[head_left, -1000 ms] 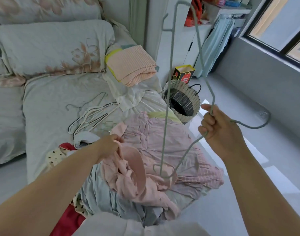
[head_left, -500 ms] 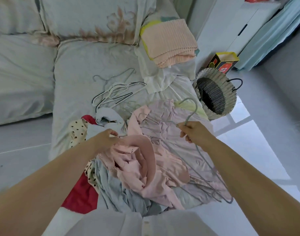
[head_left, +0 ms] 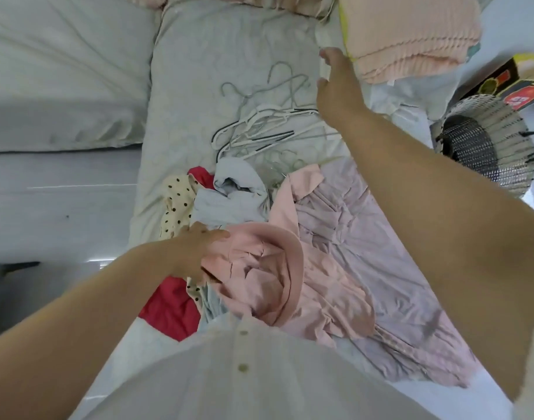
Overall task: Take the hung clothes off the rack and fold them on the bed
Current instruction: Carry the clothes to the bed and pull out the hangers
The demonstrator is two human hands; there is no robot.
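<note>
Head view, sorting stage on the bed (head_left: pixel 199 56). Heaped at the near end: pink garment (head_left: pixel 259 268) on top, lilac dress (head_left: pixel 380 244) spread beneath it and to the right, pale blue garment (head_left: pixel 229 201), polka-dot garment (head_left: pixel 176 204) and red garment (head_left: pixel 168 307) bunched to the left. Gripped at a gathered edge by the left hand (head_left: pixel 199 250), fingers curled into the cloth: the pink garment. Stretched forward over the bare hangers (head_left: pixel 259 128), fingers spread and holding nothing visible: the right hand (head_left: pixel 335 83), just beside the folded peach blanket (head_left: pixel 411 40). Nothing in the heap folded as yet, judging by the crumpling.

For a clean fold: take the opposite shoulder or hem with the right hand, lift the pink garment clear of the lilac dress, shake it out, and lay it flat on bare sheet away from the hangers to avoid snagging. Smooth before turning the sleeves inward.

Beside the bed, at right: woven basket (head_left: pixel 486 140).
</note>
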